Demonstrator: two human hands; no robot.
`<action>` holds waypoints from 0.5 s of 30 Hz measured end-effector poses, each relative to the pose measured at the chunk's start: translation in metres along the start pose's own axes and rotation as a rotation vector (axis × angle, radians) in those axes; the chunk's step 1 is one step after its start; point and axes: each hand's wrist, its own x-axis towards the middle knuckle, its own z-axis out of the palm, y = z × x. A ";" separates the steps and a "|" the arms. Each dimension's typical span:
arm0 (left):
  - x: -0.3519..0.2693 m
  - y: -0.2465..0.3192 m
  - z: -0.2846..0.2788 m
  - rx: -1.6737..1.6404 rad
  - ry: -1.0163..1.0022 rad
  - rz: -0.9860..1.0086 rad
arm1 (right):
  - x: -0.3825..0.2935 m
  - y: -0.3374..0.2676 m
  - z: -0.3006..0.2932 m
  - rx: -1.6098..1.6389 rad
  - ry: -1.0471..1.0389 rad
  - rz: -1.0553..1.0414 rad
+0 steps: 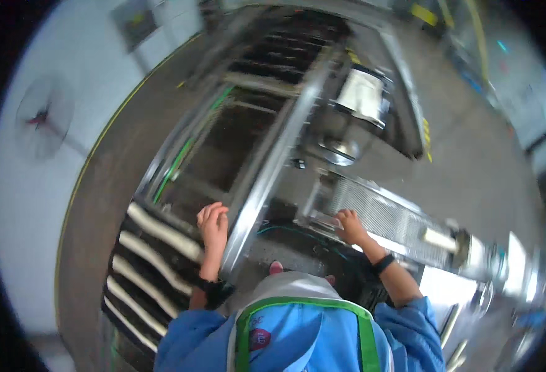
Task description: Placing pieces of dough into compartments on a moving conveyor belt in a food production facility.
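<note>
My left hand [214, 221], its fingers slightly bent and nothing in it, is over the near end of the metal conveyor frame [270, 160]. Beside it, to the lower left, several long pale strips, dough by their look [164, 235], lie in the grooves of a dark tray [129, 221]. My right hand [351, 228] is apart from the left, fingers spread and empty, at the near edge of a narrow mesh conveyor belt [375, 204]. Whether it touches the edge I cannot tell. A short pale piece [440, 239] lies farther right on that belt.
Beyond the right hand stand a round shiny metal part [340, 151] and a white cloth-like item [362, 95] on a frame. Dark grooved trays [287, 46] lie at the conveyor's far end. A pedestal fan [43, 116] stands at the left wall. Machine parts crowd the right.
</note>
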 end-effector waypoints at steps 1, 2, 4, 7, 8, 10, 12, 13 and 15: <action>0.006 0.008 0.017 -0.030 -0.058 0.027 | -0.011 0.020 -0.004 -0.103 0.010 0.075; 0.012 0.023 0.036 -0.078 -0.103 0.047 | -0.020 0.033 -0.023 -0.131 -0.018 0.198; 0.016 0.053 0.071 -0.125 -0.162 0.082 | -0.044 0.075 -0.055 -0.160 -0.008 0.344; -0.012 0.075 0.076 -0.197 -0.294 0.119 | -0.108 0.105 -0.042 -0.203 0.034 0.517; -0.020 0.089 0.088 -0.203 -0.329 0.117 | -0.124 0.123 -0.047 -0.284 0.029 0.591; -0.033 0.117 0.115 -0.258 -0.403 0.110 | -0.157 0.172 -0.054 -0.430 0.104 0.673; -0.044 0.127 0.120 -0.325 -0.459 0.117 | -0.172 0.181 -0.048 -0.542 0.164 0.735; -0.050 0.127 0.117 -0.313 -0.477 0.134 | -0.171 0.168 -0.052 -0.481 0.162 0.643; -0.058 0.136 0.118 -0.362 -0.564 0.145 | -0.164 0.150 -0.053 -0.413 0.174 0.569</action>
